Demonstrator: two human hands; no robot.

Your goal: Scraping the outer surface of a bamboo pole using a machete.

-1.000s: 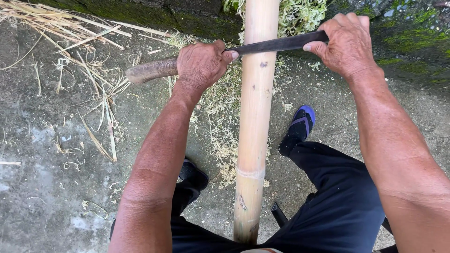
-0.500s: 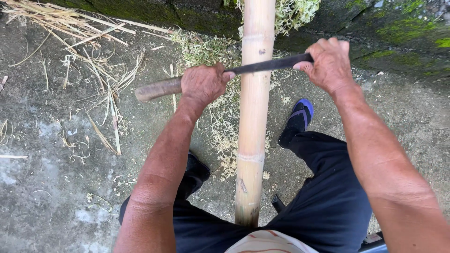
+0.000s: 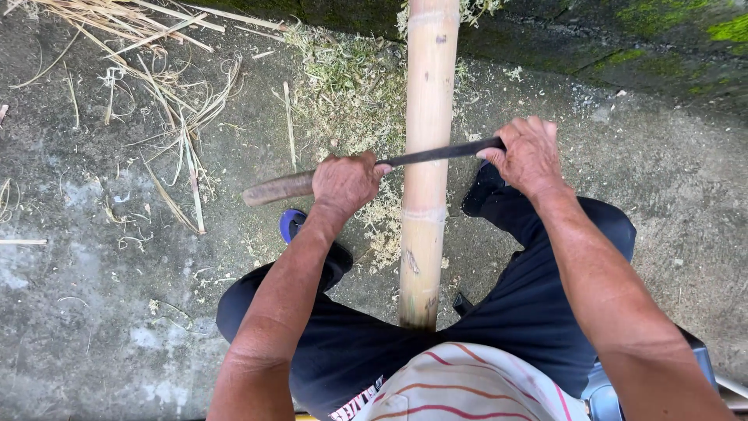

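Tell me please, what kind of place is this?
Probably an outdoor yard work spot: a rough concrete floor, a mossy wall, dry straw and shavings around the bamboo pole.

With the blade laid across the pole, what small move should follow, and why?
Probably draw the dark long blade further toward the body along the pale bamboo pole: left hand grips the handle, right hand the tip, and shavings lie beneath.

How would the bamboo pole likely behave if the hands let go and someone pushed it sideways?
The bamboo pole looks thick and straight, so probably stiff. Being round and smooth, it would likely roll on the concrete floor. With only the blade lying across it, it seems unrestrained.
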